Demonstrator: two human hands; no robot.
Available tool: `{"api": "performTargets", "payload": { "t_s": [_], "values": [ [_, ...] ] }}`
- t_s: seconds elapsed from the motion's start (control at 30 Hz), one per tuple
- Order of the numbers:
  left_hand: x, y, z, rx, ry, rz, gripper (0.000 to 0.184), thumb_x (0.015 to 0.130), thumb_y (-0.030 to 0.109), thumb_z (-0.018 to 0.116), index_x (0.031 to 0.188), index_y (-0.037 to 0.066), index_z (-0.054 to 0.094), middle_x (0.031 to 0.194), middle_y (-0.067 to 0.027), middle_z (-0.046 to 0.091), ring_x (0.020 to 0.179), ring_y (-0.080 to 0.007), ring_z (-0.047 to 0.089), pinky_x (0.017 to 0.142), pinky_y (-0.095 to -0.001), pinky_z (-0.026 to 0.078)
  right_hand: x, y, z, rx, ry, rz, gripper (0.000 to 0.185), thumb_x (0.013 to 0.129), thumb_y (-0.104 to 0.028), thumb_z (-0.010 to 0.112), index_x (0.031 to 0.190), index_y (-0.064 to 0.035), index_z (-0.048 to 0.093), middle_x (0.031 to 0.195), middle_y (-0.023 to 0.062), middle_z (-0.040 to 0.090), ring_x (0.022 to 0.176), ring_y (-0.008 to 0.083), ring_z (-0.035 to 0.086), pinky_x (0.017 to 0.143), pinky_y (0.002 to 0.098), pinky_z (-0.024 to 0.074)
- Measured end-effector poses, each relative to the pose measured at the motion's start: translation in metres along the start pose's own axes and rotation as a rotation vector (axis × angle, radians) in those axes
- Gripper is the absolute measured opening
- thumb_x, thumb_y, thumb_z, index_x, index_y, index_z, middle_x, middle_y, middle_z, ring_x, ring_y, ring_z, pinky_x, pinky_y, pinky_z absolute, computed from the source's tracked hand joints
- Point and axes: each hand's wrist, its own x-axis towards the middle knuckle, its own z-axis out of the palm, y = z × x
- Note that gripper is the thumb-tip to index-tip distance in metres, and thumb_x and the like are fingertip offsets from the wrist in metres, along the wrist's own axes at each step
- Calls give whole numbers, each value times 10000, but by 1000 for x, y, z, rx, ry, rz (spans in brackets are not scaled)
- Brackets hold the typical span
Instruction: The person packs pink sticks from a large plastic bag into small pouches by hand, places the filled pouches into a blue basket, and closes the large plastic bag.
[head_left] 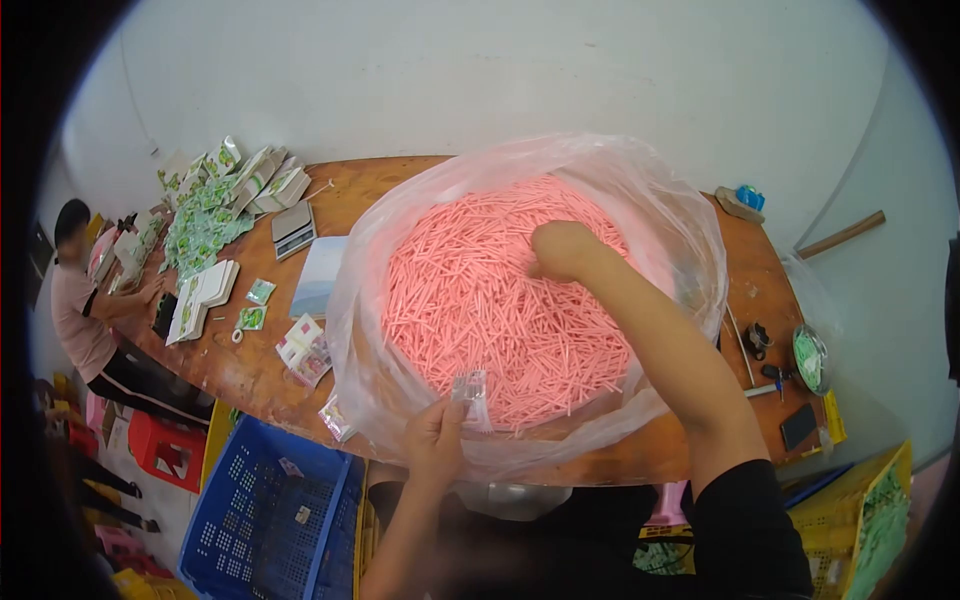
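A large clear plastic bag [690, 240] lies spread wide on the table, full of thin pink sticks [470, 270]. My left hand [435, 440] is at the bag's near edge, closed on a small clear plastic packet [470, 395] held above the sticks. Over the right part of the pile, my right hand [563, 250] is curled with its fingertips pointing down at the sticks. Those fingertips are mostly hidden, and I cannot make out what is between them.
Left of the bag are printed packets [305, 348], a scale [294, 230] and stacked cards [203, 298]. A blue crate [265, 515] stands below the table's front edge. On the right lie a phone [798, 427] and a bowl [810, 358]. Another person [85, 320] works at far left.
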Motion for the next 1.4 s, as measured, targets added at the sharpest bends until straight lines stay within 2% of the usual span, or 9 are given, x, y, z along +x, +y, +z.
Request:
{"api": "performTargets", "payload": {
  "t_s": [0.17,0.37,0.47,0.57,0.67,0.77,0.87,0.97,1.4],
  "values": [
    [-1,-4,-7,6,-16,-58,262,984,212,590,968,-21,709,726,-15,639,702,-69,552,628,-259,446,-11,28,18,-20,49,-63,350,874,-368,647,885,-19,675,936,186,680,921,360,653,824,464,505],
    [9,8,0,30,-55,15,232,970,191,600,975,-14,708,704,-47,638,679,-90,563,623,-269,453,-39,51,16,143,121,-89,367,981,-332,498,985,18,608,988,234,661,956,397,635,867,486,489],
    [25,13,8,50,-120,46,231,971,191,604,987,-17,704,716,-44,642,677,-92,567,626,-268,459,-52,59,17,156,148,-108,331,995,-298,486,970,24,559,984,252,655,948,418,627,849,505,477],
    [41,23,19,100,-193,59,238,979,196,600,995,-20,698,737,-42,650,677,-95,572,625,-269,463,-74,49,6,251,94,-49,260,974,-250,516,962,8,537,935,226,648,911,416,624,824,519,465],
    [54,16,31,104,-257,77,215,962,174,587,996,-7,700,727,-106,651,648,-154,603,610,-308,466,-86,53,22,151,393,-310,192,970,-199,535,949,-10,512,840,216,587,828,430,594,746,514,464],
    [58,12,37,166,-311,156,203,959,165,584,1001,3,700,746,-125,648,641,-194,611,611,-321,470,-100,50,24,49,486,-419,155,930,-155,558,973,-15,509,825,203,570,794,428,589,713,506,468],
    [57,14,41,194,-339,230,181,950,146,589,1002,13,699,760,-135,642,653,-227,621,622,-339,477,-114,38,16,249,203,-379,166,877,-123,585,969,-12,504,827,192,564,785,420,584,717,493,475],
    [54,15,43,203,-382,282,163,940,127,593,1012,21,695,774,-137,643,675,-246,631,633,-351,482,-130,20,12,310,173,-480,161,851,-105,599,927,-11,493,838,190,565,786,412,581,723,484,478],
    [52,3,39,173,-393,370,192,934,88,569,1078,28,681,797,-123,643,678,-252,623,630,-346,479,-134,12,9,175,287,-436,74,827,-90,561,864,-35,529,785,150,598,740,370,612,663,490,475]
  ]
}}
